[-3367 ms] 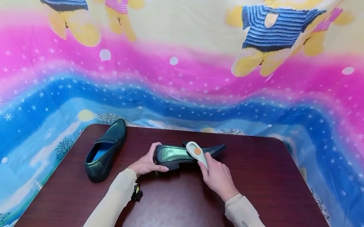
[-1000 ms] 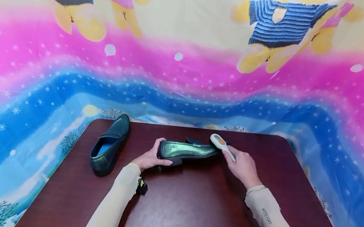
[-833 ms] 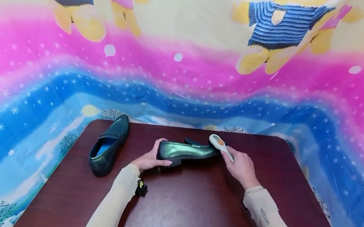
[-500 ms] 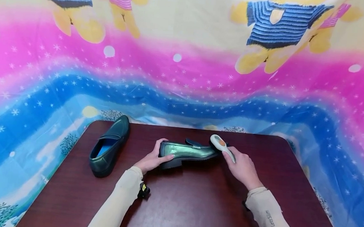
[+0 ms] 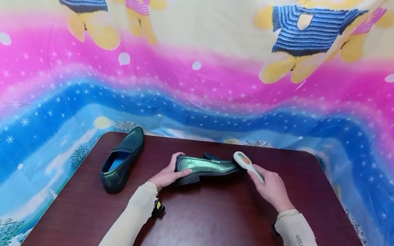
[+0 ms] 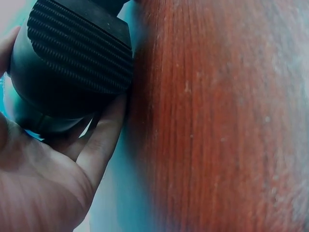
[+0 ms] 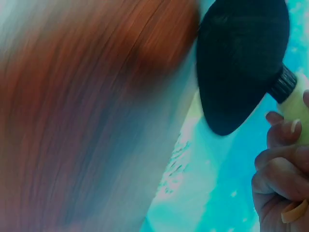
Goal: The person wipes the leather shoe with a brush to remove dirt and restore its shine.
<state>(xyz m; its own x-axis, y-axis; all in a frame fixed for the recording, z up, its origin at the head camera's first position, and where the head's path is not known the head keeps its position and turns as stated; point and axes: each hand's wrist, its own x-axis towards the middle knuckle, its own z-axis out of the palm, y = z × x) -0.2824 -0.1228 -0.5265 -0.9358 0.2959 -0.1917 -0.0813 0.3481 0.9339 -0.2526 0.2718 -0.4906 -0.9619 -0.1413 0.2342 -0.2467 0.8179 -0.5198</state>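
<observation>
My left hand (image 5: 169,175) grips a dark green loafer (image 5: 197,165) by its heel end, thumb on the near side and fingers behind. The shoe is held on its side just over the table, toe to the right. In the left wrist view its ridged black heel (image 6: 77,53) faces the camera, with my palm below. A white-handled brush (image 5: 242,161) with an orange oval on its back is held in my right hand (image 5: 272,189) at the toe. The right wrist view shows its dark bristles (image 7: 284,84) against the loafer's toe edge, the black sole (image 7: 241,63) alongside.
A second green loafer (image 5: 122,161) with a blue insole stands upright at the back left of the dark red-brown table (image 5: 202,227). Behind the table hangs a patterned cloth (image 5: 200,84) in pink, blue and cream.
The brush has travelled right, from the loafer's middle to its toe. My left thumb has shifted from the heel up onto the shoe's side, and the shoe has tilted slightly.
</observation>
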